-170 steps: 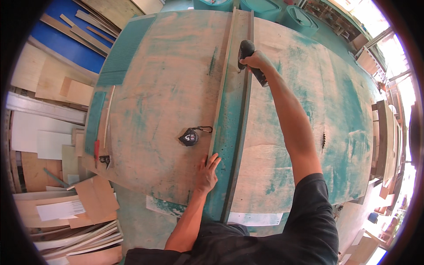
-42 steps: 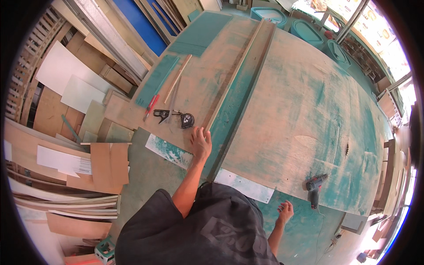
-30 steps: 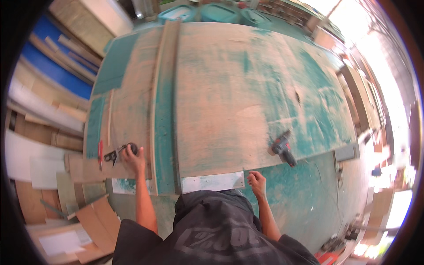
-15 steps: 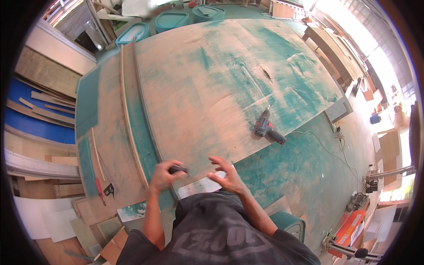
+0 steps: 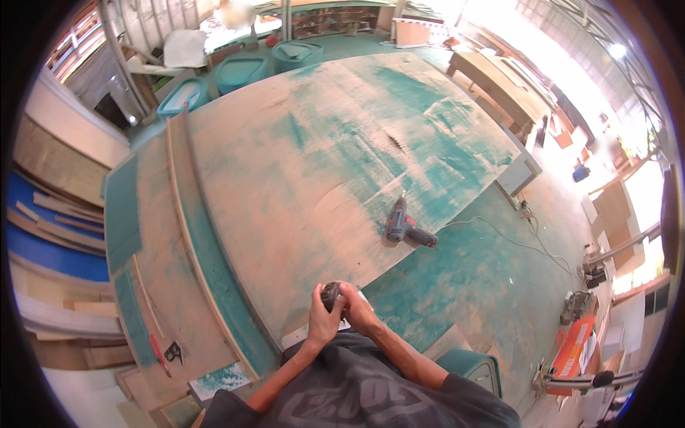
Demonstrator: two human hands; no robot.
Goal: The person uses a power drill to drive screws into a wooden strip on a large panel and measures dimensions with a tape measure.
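Close to my body, at the near edge of a large wooden board [image 5: 271, 207] with worn teal paint, my two hands are together. A small, dark, rounded object with a ribbed-looking side [image 5: 330, 293] sits between them; its exact kind I cannot make out. My left hand [image 5: 323, 322] wraps round it from the left. My right hand [image 5: 359, 309] closes on it from the other side, fingertips against its top. A grey and black cordless drill [image 5: 401, 225] lies on the board to the right of my hands. Farther back lies a dark spiral drill bit [image 5: 394, 143].
Long wooden strips [image 5: 187, 235] run across the board's left side. A red-handled tool [image 5: 158, 353] and a small black clamp [image 5: 173, 352] lie at the near left. Teal lidded bins [image 5: 241, 73] stand behind the board. A white cable [image 5: 499, 232] crosses the floor at right.
My right hand, open and apart before, has come in to the dark object in my left hand. The view has tilted up and shifted, so the board and drill appear farther left and lower.
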